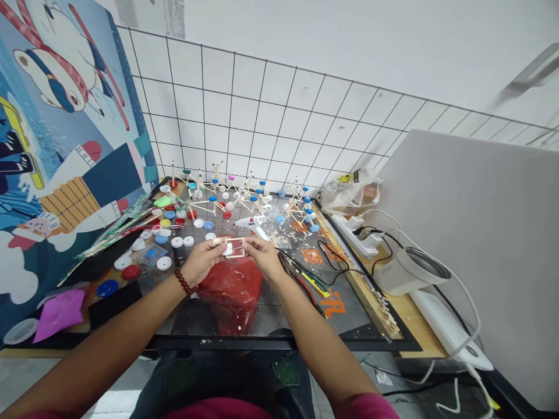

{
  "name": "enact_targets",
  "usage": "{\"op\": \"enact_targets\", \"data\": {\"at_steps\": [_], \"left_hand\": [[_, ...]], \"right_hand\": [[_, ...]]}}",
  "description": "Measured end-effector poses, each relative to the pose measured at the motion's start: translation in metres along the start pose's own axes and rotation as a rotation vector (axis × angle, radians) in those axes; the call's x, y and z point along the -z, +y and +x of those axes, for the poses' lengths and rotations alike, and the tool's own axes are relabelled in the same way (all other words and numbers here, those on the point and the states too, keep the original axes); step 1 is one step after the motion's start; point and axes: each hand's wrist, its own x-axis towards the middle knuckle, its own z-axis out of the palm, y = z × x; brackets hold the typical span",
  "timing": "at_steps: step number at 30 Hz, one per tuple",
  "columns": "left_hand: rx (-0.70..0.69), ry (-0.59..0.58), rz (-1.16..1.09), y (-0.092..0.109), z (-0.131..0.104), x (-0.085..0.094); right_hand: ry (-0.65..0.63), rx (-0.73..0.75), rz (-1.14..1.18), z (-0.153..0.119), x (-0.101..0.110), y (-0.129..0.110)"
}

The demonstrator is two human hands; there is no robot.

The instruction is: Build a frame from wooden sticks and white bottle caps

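Note:
Over the middle of the desk, a small rectangular frame of thin wooden sticks (pixel 236 240) is held between both hands. My left hand (pixel 203 259) pinches its left side, where a white round cap (pixel 227 249) sits. The fingertips of my right hand (pixel 261 254) close on its right side. Below the hands lies a red translucent plastic piece (pixel 236 291). Just beyond them is a white glue gun (pixel 251 222).
Stick-and-cap models (pixel 253 199) stand along the back. Loose bottle caps (pixel 177 242) cover the left side. To the right lie a yellow cutter (pixel 321 290), black cables, pliers and a power strip (pixel 356 235). A white cylinder (pixel 408 270) stands at far right.

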Motion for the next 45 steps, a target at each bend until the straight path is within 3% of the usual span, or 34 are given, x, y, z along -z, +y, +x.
{"op": "enact_targets", "data": {"at_steps": [27,41,45], "left_hand": [[-0.019,0.050,0.025,-0.004,0.006,0.008],[0.000,0.033,-0.008,-0.001,0.005,0.008],[-0.002,0.077,-0.007,-0.003,0.007,0.012]], "right_hand": [[-0.020,0.004,-0.046,0.003,0.003,0.012],[0.003,0.011,-0.059,-0.001,0.000,0.001],[0.000,0.012,-0.090,-0.001,0.000,0.002]]}}
